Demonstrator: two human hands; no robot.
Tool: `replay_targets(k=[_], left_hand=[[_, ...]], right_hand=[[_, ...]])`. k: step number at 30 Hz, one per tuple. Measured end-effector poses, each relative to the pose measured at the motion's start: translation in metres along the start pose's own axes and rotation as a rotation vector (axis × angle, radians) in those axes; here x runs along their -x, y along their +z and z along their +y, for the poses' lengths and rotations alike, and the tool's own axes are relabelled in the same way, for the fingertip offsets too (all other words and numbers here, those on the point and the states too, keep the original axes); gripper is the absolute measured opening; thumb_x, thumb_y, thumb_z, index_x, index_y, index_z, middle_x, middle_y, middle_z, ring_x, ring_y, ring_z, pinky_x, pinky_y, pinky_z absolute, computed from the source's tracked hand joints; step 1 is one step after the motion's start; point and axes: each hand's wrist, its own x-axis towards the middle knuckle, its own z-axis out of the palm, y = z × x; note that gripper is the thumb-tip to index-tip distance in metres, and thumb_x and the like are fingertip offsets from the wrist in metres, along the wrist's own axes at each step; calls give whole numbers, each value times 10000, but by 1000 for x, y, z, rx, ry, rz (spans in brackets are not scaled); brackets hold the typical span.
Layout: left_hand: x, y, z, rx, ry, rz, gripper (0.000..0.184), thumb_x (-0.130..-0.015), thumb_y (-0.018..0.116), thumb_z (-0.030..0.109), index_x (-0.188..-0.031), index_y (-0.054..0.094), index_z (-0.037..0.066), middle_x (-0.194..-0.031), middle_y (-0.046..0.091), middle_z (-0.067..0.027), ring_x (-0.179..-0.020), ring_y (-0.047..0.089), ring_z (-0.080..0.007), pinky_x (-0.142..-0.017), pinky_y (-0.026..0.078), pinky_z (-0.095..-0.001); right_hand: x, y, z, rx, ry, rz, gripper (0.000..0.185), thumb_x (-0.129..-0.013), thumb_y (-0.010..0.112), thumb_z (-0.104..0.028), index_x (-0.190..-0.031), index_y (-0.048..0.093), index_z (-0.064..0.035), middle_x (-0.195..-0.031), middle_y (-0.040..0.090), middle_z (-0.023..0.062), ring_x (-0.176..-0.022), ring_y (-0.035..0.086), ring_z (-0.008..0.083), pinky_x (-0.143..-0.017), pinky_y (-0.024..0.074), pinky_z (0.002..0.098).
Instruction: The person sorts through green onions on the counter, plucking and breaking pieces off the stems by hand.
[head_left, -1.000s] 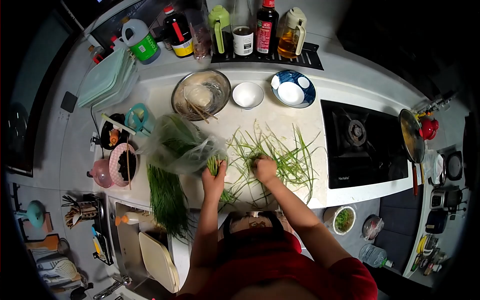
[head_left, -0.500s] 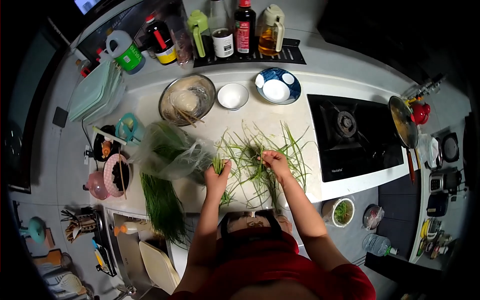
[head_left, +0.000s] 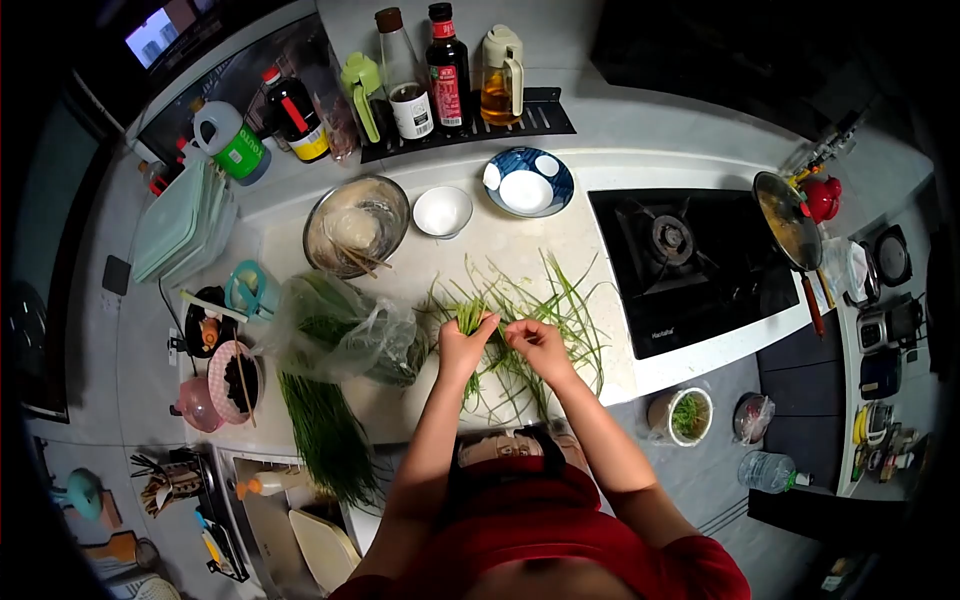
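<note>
My left hand [head_left: 464,352] is closed around a small bunch of chives [head_left: 468,317], whose pale ends stick up past the thumb. Close beside it, my right hand [head_left: 540,350] pinches at the chives near the left thumb, its fingertips almost meeting the left hand. Loose chives [head_left: 572,300] lie scattered over the countertop beneath and to the right of both hands. To the left, a clear plastic bag [head_left: 345,325] holds more greens. A thick bundle of long dark green chives [head_left: 325,425] hangs over the counter's front edge.
Behind the hands stand a metal bowl [head_left: 318,240] with dough and chopsticks, a white bowl [head_left: 442,213] and a blue patterned bowl [head_left: 560,187]. A gas stove [head_left: 640,300] lies to the right. Below the counter stands a lined bin [head_left: 658,414] with green scraps; the sink [head_left: 265,535] is front left.
My left hand has moved right with its bunch of chives, up to my right hand. The right hand has come off the scattered chives toward the held bunch. The camera view has shifted slightly.
</note>
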Motion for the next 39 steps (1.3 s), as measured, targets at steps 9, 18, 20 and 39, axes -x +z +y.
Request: replay_targets(k=[9, 18, 20, 39], left_hand=[[4, -10, 7, 139, -232, -20, 212, -768, 639, 170, -883, 630, -8, -779, 612, -39, -654, 548, -85, -593, 430, -223], [7, -17, 5, 54, 18, -207, 149, -752, 635, 99, -838, 611, -21, -740, 611, -48, -688, 564, -114, -615, 448, -253], [5, -17, -1, 91, 29, -219, 140, -757, 629, 100, -823, 608, -22, -733, 609, -44, -683, 560, -107, -605, 446, -250], [-12, -35, -5, -53, 152, 206, 218, -787, 617, 210, -807, 609, -7, -690, 585, -16, -623, 501, -84, -566, 411, -242]], right_hand=[[-3, 3, -18, -159, 101, -79, 136, -756, 635, -109, -834, 628, 3, -976, 563, 71, -897, 518, 150, -803, 398, 268], [1, -1, -39, -315, 242, -216, 156, -787, 598, -126, -868, 635, 2, -936, 589, 55, -877, 522, 126, -807, 385, 248], [1, -2, -41, -325, 260, -224, 151, -788, 592, -116, -866, 635, 7, -935, 587, 55, -874, 522, 130, -805, 383, 247], [13, -12, -38, -292, 292, -190, 152, -769, 616, -144, -828, 648, -7, -956, 597, 62, -893, 523, 133, -833, 369, 255]])
